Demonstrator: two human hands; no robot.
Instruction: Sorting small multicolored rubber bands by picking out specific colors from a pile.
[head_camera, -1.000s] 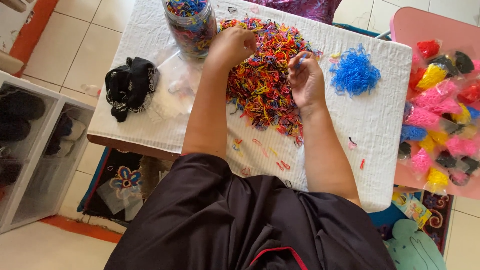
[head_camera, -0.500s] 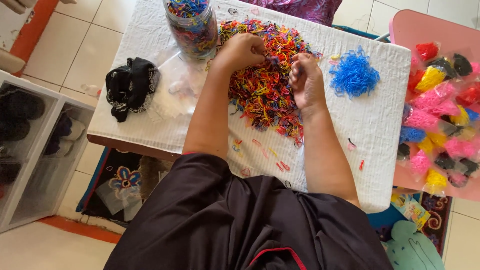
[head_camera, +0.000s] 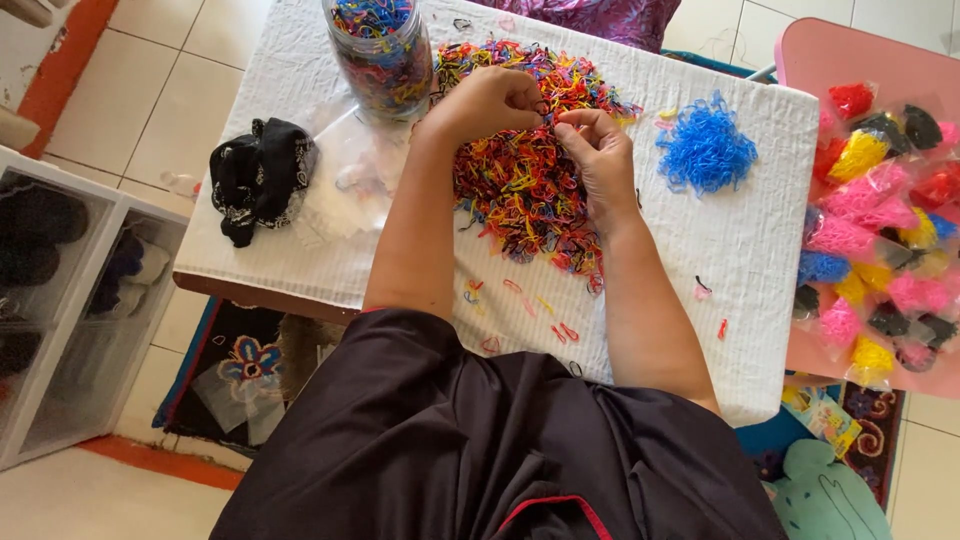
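Two hands meet over a heap of mixed-colour elastic bands (head_camera: 520, 180) on a white-covered table (head_camera: 740, 250).

The left hand (head_camera: 490, 100) and right hand (head_camera: 595, 150) pinch bands at the heap's far side, fingertips nearly touching (what each grasps is too small to tell). The jar (head_camera: 380, 45) is cut off above; bare cloth lies right, around the blue band pile (head_camera: 705, 145).

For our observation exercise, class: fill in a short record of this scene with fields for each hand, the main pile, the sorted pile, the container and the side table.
Left hand: fingertips in the mixed pile
Right hand: fingertips meet the left's
Mixed pile: tiny multicoloured elastic bands on white cloth
Blue pile: apart, right of the hands
Jar: clear, holding mixed bands
Pink table: small bags of single-colour bands
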